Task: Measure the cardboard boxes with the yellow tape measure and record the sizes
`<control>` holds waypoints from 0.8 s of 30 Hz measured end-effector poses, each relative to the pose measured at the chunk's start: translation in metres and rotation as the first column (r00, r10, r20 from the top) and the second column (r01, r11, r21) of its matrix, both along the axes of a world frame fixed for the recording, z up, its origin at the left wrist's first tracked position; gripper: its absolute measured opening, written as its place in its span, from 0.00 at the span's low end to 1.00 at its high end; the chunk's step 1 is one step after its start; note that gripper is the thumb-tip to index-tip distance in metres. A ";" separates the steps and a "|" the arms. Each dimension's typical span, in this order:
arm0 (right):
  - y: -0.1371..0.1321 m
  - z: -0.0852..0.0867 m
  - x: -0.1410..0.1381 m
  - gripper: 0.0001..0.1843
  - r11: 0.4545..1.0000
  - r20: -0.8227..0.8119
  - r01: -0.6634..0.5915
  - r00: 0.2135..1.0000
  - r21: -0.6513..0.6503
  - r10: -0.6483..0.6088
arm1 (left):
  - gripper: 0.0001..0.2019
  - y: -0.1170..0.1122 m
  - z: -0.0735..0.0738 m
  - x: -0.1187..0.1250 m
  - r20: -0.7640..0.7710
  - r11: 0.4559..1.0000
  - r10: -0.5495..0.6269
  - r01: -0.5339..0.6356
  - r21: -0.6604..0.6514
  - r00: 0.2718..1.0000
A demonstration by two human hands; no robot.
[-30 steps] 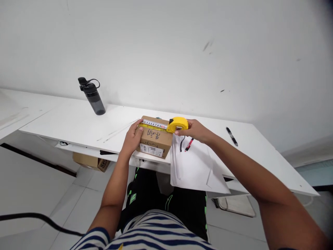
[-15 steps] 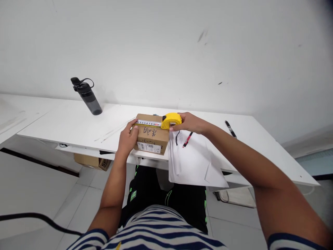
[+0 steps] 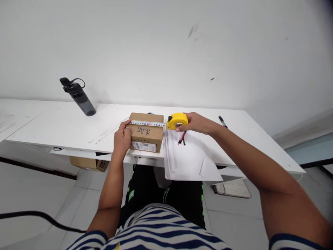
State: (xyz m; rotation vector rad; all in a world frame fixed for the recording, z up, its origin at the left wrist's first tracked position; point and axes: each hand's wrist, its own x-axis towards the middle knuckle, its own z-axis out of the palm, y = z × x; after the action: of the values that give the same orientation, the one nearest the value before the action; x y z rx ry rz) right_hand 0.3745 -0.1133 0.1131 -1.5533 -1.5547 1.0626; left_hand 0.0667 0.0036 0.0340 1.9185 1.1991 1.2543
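A brown cardboard box [image 3: 147,139] with handwriting and a white label sits at the front edge of the white desk. Across its top runs the silver blade of a yellow tape measure [image 3: 178,121]. My right hand [image 3: 194,123] grips the tape measure's case just past the box's right side. At the box's left edge, my left hand [image 3: 122,139] is closed on the blade's end, its fingers against the box's corner. The very tip of the blade is hidden by those fingers.
White papers [image 3: 189,156] lie right of the box, overhanging the desk's front edge, with a red-and-black pen [image 3: 181,138] on them. A black marker [image 3: 223,121] lies farther right. A dark water bottle [image 3: 79,99] stands back left. Another carton [image 3: 88,163] is under the desk.
My right hand has drawn the tape measure's case rightward, so more blade shows and the case is now beyond the box's right edge. My left hand stays at the box's left edge.
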 end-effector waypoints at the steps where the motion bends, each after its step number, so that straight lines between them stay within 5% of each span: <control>1: -0.002 -0.003 0.003 0.23 1.000 -0.021 0.000 1.000 0.001 0.000 | 0.20 -0.001 0.001 0.000 0.000 1.000 0.002 -0.002 0.004 1.000; 12: 0.012 -0.022 -0.013 0.31 0.994 -0.072 -0.016 0.997 0.111 0.024 | 0.21 -0.005 0.003 0.000 -0.009 1.000 0.013 -0.013 -0.027 1.000; 18: 0.006 -0.038 -0.027 0.39 0.881 0.223 0.194 0.923 0.432 -0.313 | 0.22 -0.012 0.001 -0.002 -0.015 0.997 0.006 -0.007 -0.073 1.000; 24: 0.015 -0.018 -0.054 0.35 0.852 0.368 0.265 0.815 0.451 -0.448 | 0.25 -0.007 -0.003 0.001 0.232 0.992 -0.017 0.046 -0.121 0.973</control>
State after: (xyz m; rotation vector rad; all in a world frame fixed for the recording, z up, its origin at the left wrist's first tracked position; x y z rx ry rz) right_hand 0.3207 -0.0979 0.0954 -1.8002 -1.5484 0.1497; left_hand 0.0679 -0.0030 0.0309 1.6451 1.0952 1.3114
